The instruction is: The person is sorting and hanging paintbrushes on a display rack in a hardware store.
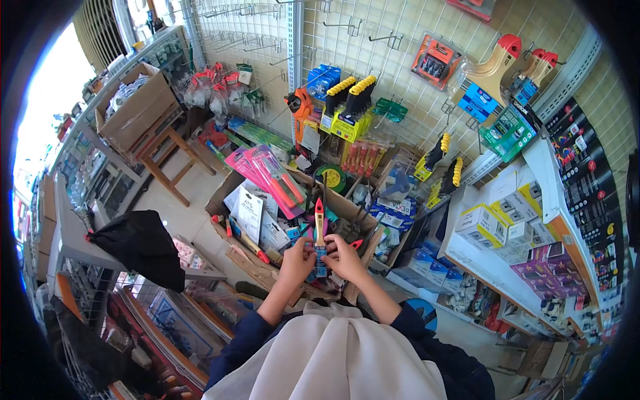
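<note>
A paintbrush [319,225] with a red-tipped wooden handle points away from me, its lower end in a blue printed sleeve. My left hand [298,260] pinches the sleeve from one side. From the other side, the fingers of my right hand [343,259] grip it too. Both hands are over a large cardboard box [250,260] crammed with packaged goods. Inside it lie a pink blister pack with orange-handled tools [277,182], white carded packs [249,214] and another red-tipped brush [252,247] near the left wall.
Wire-grid wall panels with hooks [345,30] carry hanging tools beyond the box. White shelving [505,265] with boxed goods stands right. A wooden stool [172,160] bears a carton [137,110] at left. Nearer, a black cloth or bag [140,247] hangs over a counter edge.
</note>
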Demonstrator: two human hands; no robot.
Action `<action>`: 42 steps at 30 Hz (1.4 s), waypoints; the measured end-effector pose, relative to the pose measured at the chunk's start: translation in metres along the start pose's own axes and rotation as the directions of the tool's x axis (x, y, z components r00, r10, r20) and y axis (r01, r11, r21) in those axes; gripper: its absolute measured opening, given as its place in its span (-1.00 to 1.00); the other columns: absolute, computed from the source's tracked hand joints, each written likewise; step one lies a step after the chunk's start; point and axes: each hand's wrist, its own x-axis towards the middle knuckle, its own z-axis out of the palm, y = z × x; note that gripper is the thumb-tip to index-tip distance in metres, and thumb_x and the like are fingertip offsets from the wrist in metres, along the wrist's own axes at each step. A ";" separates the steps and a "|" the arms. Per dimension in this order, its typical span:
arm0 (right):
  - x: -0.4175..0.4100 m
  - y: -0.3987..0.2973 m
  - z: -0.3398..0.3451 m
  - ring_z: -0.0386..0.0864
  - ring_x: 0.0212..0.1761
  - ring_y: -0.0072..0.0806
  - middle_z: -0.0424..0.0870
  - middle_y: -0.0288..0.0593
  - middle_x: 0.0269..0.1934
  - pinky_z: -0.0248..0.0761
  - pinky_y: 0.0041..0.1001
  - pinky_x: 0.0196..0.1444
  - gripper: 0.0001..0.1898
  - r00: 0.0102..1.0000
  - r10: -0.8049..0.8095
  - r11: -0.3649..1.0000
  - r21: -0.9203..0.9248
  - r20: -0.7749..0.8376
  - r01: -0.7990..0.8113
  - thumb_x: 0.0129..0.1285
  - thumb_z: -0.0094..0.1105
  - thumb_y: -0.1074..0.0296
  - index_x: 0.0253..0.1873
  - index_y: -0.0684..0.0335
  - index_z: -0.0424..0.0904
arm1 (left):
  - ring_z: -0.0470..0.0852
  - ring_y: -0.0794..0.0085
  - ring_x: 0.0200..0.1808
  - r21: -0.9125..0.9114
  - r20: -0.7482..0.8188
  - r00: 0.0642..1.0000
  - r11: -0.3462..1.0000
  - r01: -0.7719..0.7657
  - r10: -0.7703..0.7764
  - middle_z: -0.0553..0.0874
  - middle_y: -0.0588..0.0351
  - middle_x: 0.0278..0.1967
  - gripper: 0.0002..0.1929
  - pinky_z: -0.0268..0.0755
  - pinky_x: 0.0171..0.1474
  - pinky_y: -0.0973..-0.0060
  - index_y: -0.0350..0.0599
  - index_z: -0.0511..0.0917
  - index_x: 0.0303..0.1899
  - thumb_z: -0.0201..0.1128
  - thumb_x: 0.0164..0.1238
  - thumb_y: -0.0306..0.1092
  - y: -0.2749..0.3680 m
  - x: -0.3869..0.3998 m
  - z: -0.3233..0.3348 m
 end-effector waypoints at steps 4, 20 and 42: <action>-0.009 -0.012 -0.018 0.59 -0.35 -0.48 0.53 -0.14 -0.30 0.46 -0.53 -0.34 -0.50 0.991 -0.068 0.993 0.085 -0.112 0.078 0.03 0.24 0.58 0.09 0.28 0.25 | 0.67 0.44 -0.42 -0.052 0.011 0.996 0.994 -0.091 0.092 0.64 0.00 -0.33 -0.59 0.47 -0.41 0.54 -0.22 0.36 0.01 0.22 0.09 -0.53 0.022 0.000 0.003; -0.044 -0.054 -0.132 0.55 -0.22 -0.56 0.52 -0.16 -0.19 0.44 -0.59 -0.26 -0.56 0.874 -0.109 0.922 0.281 -0.473 0.267 0.10 0.21 0.57 0.09 0.35 0.29 | 0.58 0.58 -0.26 -0.388 0.258 0.919 0.903 -0.184 0.298 0.54 0.07 -0.12 -0.47 0.42 -0.24 0.66 -0.20 0.24 0.18 0.15 0.14 -0.66 0.151 0.047 0.056; -0.047 -0.154 -0.362 0.56 -0.25 -0.59 0.59 -0.05 -0.10 0.42 -0.61 -0.23 -0.56 0.239 -0.437 0.819 -0.275 -0.867 0.503 0.10 0.16 0.58 0.14 0.28 0.42 | 0.61 0.41 -0.26 -0.488 0.001 0.536 0.468 -0.737 0.844 0.58 -0.07 -0.15 -0.47 0.47 -0.26 0.54 -0.13 0.32 0.17 0.17 0.10 -0.61 0.392 0.164 0.190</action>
